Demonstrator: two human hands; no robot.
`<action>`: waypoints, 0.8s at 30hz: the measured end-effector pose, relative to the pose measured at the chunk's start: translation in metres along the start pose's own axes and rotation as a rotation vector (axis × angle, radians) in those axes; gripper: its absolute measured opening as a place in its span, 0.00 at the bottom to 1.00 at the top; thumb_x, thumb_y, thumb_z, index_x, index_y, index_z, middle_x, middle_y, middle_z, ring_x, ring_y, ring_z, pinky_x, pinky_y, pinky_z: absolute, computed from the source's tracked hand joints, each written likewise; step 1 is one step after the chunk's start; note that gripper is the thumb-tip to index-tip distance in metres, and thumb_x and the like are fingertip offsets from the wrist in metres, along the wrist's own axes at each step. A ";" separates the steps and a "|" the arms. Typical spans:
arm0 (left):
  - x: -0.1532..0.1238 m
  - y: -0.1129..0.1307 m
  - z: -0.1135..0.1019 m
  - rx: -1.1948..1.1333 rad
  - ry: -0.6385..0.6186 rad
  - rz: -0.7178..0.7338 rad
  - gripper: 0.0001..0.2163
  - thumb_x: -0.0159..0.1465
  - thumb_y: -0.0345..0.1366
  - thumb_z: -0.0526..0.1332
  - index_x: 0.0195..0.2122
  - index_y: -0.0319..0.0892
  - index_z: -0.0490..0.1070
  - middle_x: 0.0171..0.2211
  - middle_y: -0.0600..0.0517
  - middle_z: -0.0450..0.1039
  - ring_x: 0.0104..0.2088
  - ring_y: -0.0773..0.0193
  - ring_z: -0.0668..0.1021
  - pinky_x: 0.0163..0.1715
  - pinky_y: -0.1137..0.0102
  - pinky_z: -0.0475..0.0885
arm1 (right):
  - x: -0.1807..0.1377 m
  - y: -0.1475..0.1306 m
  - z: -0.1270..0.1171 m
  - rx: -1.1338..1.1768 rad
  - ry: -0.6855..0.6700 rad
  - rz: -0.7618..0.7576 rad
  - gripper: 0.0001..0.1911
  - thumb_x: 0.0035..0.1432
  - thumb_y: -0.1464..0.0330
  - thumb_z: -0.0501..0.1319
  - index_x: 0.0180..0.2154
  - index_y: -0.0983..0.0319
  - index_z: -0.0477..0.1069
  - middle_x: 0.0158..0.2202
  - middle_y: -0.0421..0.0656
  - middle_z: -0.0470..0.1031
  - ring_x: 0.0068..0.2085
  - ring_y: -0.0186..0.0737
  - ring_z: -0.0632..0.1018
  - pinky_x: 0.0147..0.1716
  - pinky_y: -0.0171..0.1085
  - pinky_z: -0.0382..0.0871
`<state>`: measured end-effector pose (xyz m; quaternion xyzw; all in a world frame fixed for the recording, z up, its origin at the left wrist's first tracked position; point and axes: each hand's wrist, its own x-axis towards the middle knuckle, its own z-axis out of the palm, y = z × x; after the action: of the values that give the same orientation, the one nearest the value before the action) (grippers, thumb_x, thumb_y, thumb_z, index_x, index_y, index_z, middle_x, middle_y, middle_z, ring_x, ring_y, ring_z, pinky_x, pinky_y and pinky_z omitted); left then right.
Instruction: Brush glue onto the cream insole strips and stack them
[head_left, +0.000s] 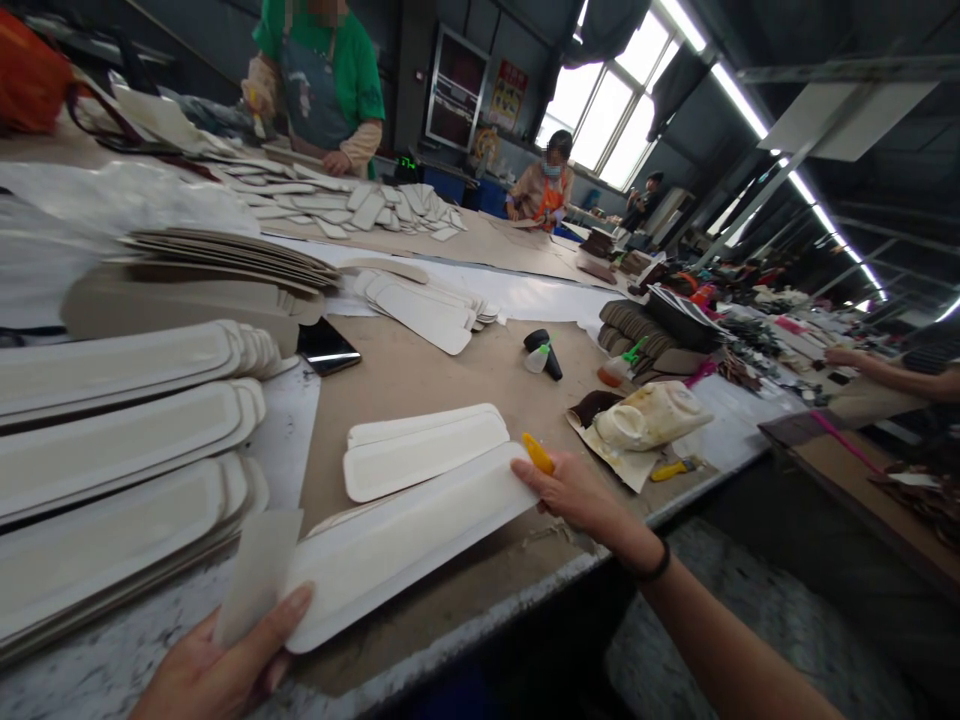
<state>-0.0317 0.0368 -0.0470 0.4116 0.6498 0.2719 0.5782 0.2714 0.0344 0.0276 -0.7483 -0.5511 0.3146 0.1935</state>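
My left hand [217, 665] grips the near end of a long white padded strip [405, 545], with a thin beige sheet [255, 575] pinched against it. My right hand [574, 492] presses on the strip's far end and holds a small yellow tool [538, 452] between its fingers. Just beyond lie two more white strips [424, 448] stacked on the brown paper table cover [420, 375].
Stacks of white strips [120, 440] fill the left. A black phone [328, 347], glue bottles [541, 355], a cream lump on paper [649, 415] and a yellow brush [675, 468] lie nearby. A person in green [322, 80] and another person [544, 185] work farther along; an arm [892, 370] reaches in at right.
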 end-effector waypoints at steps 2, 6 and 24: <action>-0.007 0.006 -0.001 -0.063 0.003 -0.009 0.23 0.42 0.56 0.65 0.10 0.43 0.59 0.10 0.58 0.55 0.15 0.70 0.57 0.17 0.72 0.52 | -0.003 0.001 0.005 0.145 -0.013 0.073 0.17 0.54 0.55 0.56 0.24 0.62 0.62 0.17 0.34 0.60 0.18 0.30 0.63 0.17 0.30 0.55; -0.019 0.014 -0.006 -0.251 -0.036 -0.023 0.21 0.42 0.53 0.68 0.15 0.41 0.64 0.13 0.57 0.61 0.18 0.69 0.61 0.19 0.74 0.55 | -0.011 0.004 0.013 0.296 0.016 0.090 0.22 0.49 0.51 0.60 0.22 0.62 0.62 0.16 0.33 0.58 0.18 0.28 0.60 0.16 0.30 0.52; -0.022 0.020 -0.008 -0.573 -0.172 -0.126 0.18 0.45 0.47 0.70 0.18 0.39 0.66 0.15 0.58 0.61 0.18 0.74 0.60 0.17 0.78 0.56 | -0.023 0.023 0.038 0.816 -0.066 0.249 0.25 0.41 0.50 0.69 0.24 0.61 0.59 0.14 0.31 0.55 0.16 0.25 0.55 0.14 0.28 0.47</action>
<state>-0.0356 0.0287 -0.0174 0.2122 0.5195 0.3716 0.7396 0.2568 0.0031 -0.0083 -0.6608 -0.2925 0.5516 0.4167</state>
